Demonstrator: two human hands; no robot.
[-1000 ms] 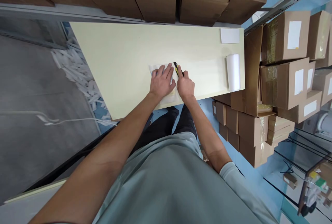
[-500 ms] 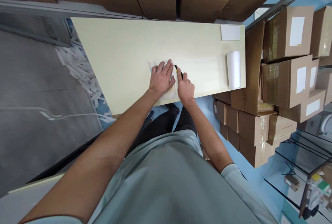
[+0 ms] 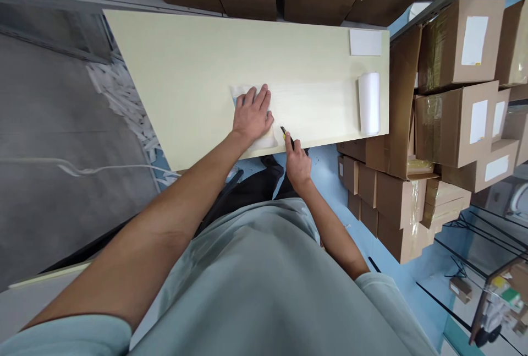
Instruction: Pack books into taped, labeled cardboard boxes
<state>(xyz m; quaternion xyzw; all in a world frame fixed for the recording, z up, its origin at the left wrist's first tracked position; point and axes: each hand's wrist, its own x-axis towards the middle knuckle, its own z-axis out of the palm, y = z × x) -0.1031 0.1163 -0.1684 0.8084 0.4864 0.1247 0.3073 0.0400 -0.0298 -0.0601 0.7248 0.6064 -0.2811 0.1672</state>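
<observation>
On the pale yellow table point(image 3: 185, 70) lies a whitish, see-through packet point(image 3: 266, 140) with a bit of blue at its upper left corner. My left hand point(image 3: 251, 114) is spread flat on it, fingers apart, pressing it down and covering most of it. What is inside the packet cannot be made out. To the right, by the table's front edge, my right hand point(image 3: 298, 162) is wrapped round a utility knife point(image 3: 285, 133) with a black and yellow body. Its tip points up and left, a little apart from the packet.
A white roll point(image 3: 369, 104) and a white card or flat box point(image 3: 365, 42) lie at the table's right end. Cardboard boxes point(image 3: 457, 119) are stacked on the right, more on a shelf behind. White scraps point(image 3: 119, 100) lie left of the table.
My right hand has drawn the knife toward me along the packet's right side, down to near the front edge. My left hand stays on the packet. The view has shifted slightly.
</observation>
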